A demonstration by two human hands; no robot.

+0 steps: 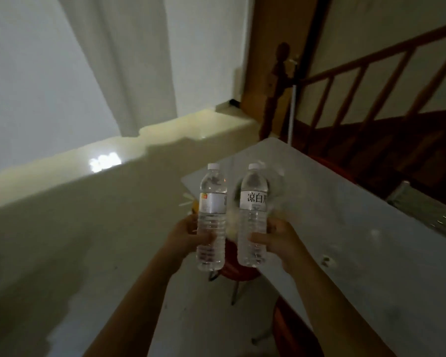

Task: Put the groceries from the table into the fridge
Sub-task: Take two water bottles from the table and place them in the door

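Observation:
Two clear water bottles with white caps and white labels are held upright side by side in front of me. My left hand grips the lower half of the left bottle. My right hand grips the lower half of the right bottle, whose label shows black characters. Both bottles are in the air beside the left edge of the grey table. No fridge is in view.
A red stool with metal legs stands under the bottles by the table edge. A wooden stair railing rises at the right behind the table. White walls and a pale glossy floor lie to the left.

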